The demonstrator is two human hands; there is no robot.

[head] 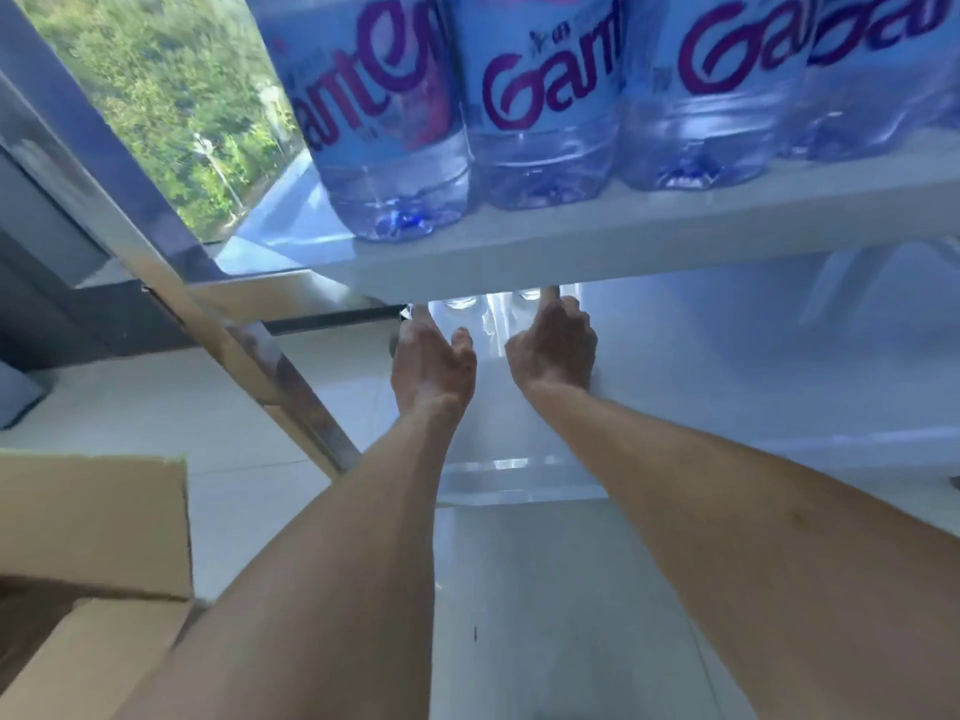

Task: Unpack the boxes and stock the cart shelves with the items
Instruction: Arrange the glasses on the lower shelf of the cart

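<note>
Several clear water bottles (545, 111) with blue-and-magenta labels stand in a row on the cart's white upper shelf (675, 236). Both my arms reach under it to the lower shelf (727, 387). Two clear bottles (485, 317) stand there between my hands, their tops just below the upper shelf's edge. My left hand (431, 363) is on their left, palm turned toward them, fingers straight, fingertips hidden by the shelf. My right hand (553, 345) is on their right with its back to me, index finger straight beside the right bottle and the other fingers loosely bent.
An open cardboard box (93, 537) sits at the lower left on the pale tiled floor (545, 615). A shiny metal cart post (249, 356) slants past it. A window onto green trees (156, 96) fills the upper left.
</note>
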